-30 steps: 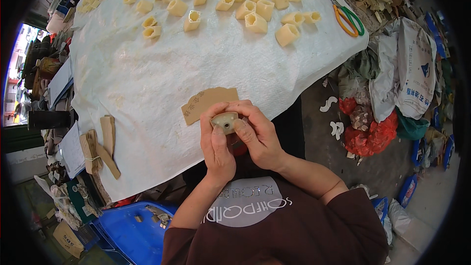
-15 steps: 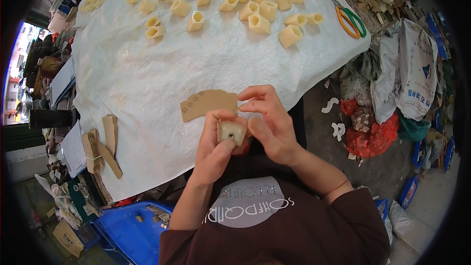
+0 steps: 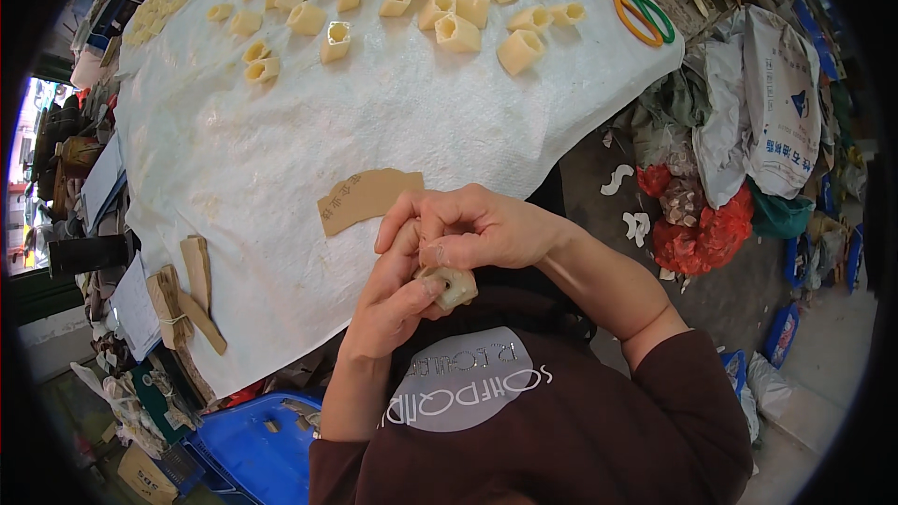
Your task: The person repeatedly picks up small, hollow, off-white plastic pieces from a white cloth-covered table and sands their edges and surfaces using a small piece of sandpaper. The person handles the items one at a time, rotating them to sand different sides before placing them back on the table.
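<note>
A pale, greenish-cream block (image 3: pixel 458 288) with a small dark hole in its face sits in my left hand (image 3: pixel 388 292), close to my chest. The left thumb presses on the block beside the hole, and the fingers wrap behind it. My right hand (image 3: pixel 491 229) is closed in a pinch against the left fingers, just above the block. Whatever its fingertips may hold is hidden. Just beyond both hands, a piece of brown cardboard (image 3: pixel 365 203) with one curved edge lies on the white sheet (image 3: pixel 253 150).
Many hollow cream-coloured pieces (image 3: pixel 458 33) stand across the far part of the sheet. Scissors (image 3: pixel 641 17) with orange and green handles lie at the far right. Cardboard strips (image 3: pixel 195 295) rest at the left edge. A blue tub (image 3: pixel 253 449) is below left; bags (image 3: pixel 706 248) are at right.
My right hand has come in from the right, and its spread fingers have closed against the left hand. The block has turned in my left hand. The whole view has shifted slightly.
</note>
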The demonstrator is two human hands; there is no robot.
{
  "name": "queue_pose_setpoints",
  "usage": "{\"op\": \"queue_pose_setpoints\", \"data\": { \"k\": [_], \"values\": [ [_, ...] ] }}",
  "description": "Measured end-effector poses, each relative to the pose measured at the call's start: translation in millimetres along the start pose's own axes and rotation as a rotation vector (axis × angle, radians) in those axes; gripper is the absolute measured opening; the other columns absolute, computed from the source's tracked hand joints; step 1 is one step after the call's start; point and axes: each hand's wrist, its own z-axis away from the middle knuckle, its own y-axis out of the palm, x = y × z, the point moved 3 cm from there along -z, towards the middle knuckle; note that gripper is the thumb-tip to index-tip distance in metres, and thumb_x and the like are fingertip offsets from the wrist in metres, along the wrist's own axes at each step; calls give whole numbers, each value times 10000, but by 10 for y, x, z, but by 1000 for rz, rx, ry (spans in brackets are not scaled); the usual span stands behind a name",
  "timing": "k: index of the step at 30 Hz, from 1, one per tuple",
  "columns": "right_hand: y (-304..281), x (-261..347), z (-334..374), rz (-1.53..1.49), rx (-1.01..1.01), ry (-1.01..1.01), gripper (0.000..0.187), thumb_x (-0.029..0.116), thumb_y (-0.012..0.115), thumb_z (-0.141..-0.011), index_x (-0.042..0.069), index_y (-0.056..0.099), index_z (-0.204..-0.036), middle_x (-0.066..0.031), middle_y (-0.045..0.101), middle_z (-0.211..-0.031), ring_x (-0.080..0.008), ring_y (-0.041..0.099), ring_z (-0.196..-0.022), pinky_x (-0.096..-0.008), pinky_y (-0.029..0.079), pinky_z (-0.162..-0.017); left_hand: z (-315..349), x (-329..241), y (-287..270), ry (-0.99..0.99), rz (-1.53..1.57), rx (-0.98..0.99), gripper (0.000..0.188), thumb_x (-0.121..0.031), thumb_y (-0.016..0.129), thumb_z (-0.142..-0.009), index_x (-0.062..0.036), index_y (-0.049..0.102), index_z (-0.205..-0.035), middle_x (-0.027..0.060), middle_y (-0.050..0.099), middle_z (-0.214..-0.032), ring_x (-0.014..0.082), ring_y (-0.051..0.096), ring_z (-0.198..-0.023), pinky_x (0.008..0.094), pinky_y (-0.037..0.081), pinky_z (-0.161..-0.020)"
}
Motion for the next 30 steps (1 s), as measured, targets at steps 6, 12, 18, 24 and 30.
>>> {"op": "queue_pose_setpoints", "data": {
  "k": [6,12,18,24,30],
  "values": [
    [94,2,74,-6,-226,63,166,176,466,-896,39,533,-831,-122,520,-1104,-154,497,-959,-279,398,-825,-62,-33,19,24,-36,-26,467,-224,495,-794,12,357,-1172,112,511,-879,143,530,-742,201,390,-529],
    [77,-152,171,-470,-237,161,210,217,467,-909,32,535,-981,-90,530,-1000,-156,520,-910,-296,428,-785,-108,-118,23,121,-88,-68,509,-290,511,-811,61,399,-1164,163,539,-809,142,503,-640,182,328,-464],
    [134,-133,205,-235,-274,63,189,125,419,-898,25,527,-1018,-80,527,-992,-147,521,-886,-292,435,-784,-60,-30,-56,66,-198,-59,478,-231,493,-789,16,400,-1188,44,474,-914,89,473,-774,194,389,-584],
    [188,-138,178,114,-394,-120,234,199,394,-940,44,509,-1073,-29,521,-872,-79,502,-662,-206,448,-590,-80,-12,-25,122,-209,-75,496,-260,481,-815,5,391,-1225,42,473,-971,85,457,-795,198,386,-618],
    [131,-202,204,-349,-223,-78,388,331,395,-927,66,477,-1197,-70,500,-1032,-128,512,-810,-251,453,-625,-90,-2,46,137,106,-165,410,-301,377,-885,2,437,-1156,58,473,-951,97,457,-764,215,382,-583]
  ]
}}
